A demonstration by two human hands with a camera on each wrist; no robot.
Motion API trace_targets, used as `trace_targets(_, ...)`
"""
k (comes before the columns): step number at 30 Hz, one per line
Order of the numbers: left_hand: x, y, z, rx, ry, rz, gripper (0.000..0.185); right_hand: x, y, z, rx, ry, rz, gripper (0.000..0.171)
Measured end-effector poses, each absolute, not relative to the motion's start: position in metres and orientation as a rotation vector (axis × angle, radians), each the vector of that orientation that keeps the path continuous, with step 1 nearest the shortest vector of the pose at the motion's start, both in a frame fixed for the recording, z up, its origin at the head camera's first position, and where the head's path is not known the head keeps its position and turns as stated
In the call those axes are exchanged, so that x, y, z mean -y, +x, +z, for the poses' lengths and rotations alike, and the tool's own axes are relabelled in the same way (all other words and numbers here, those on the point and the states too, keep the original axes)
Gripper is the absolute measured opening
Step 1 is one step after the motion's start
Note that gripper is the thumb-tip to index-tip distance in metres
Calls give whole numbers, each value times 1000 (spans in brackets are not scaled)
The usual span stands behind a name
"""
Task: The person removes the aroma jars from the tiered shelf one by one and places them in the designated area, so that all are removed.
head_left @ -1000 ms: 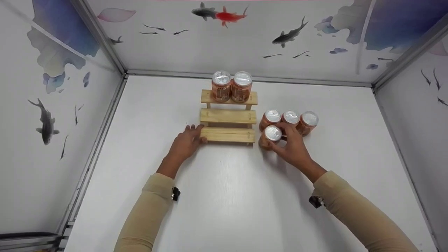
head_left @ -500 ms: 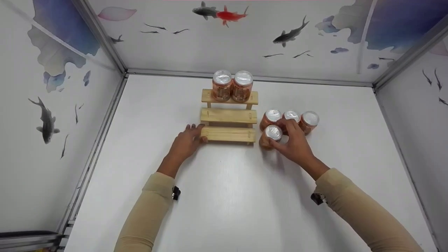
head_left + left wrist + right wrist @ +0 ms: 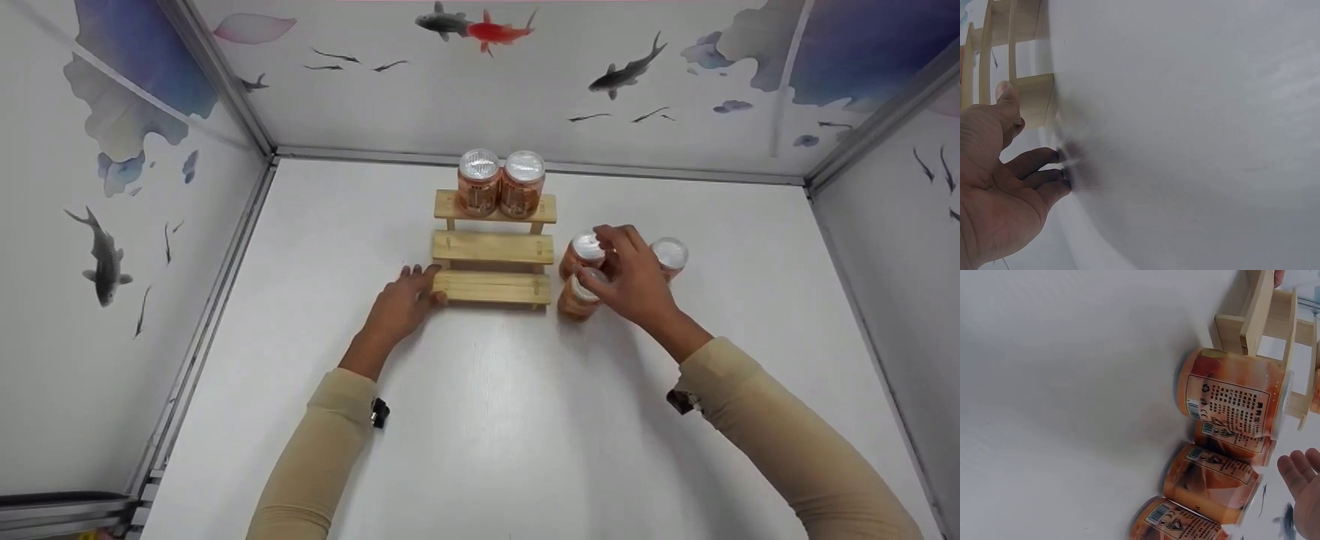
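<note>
White worktop [image 3: 487,420] lies bare nearest the person, with both beige sleeves stretched forward over it. Further on, the left hand [image 3: 397,304] rests flat beside the left end of the wooden step rack [image 3: 491,251], fingers relaxed and spread, thumb against the bottom step, holding nothing. To the right, the right hand [image 3: 634,281] hovers over a cluster of four orange cans [image 3: 581,296] standing on the worktop just beside the rack; the fingers hang loosely above the lids, and no can is clearly gripped. The right wrist view shows the cans [image 3: 1230,402] packed close together, the fingertips [image 3: 1297,475] clear of them. At the far end, two cans [image 3: 499,184] already stand side by side on the top step. The middle and bottom steps are empty, so the stocking looks about a third done, four cans left.
</note>
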State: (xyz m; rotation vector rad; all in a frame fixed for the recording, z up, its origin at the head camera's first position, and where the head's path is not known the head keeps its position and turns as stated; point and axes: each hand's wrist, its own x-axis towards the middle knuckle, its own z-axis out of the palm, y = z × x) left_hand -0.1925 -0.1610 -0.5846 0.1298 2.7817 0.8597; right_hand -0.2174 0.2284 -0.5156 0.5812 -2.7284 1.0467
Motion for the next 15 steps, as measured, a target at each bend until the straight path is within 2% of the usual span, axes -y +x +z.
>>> trace_targets(15, 163, -192, -585, -2775, 139, 902, 65, -202, -243, -490, 2699, 641, 1081, 66)
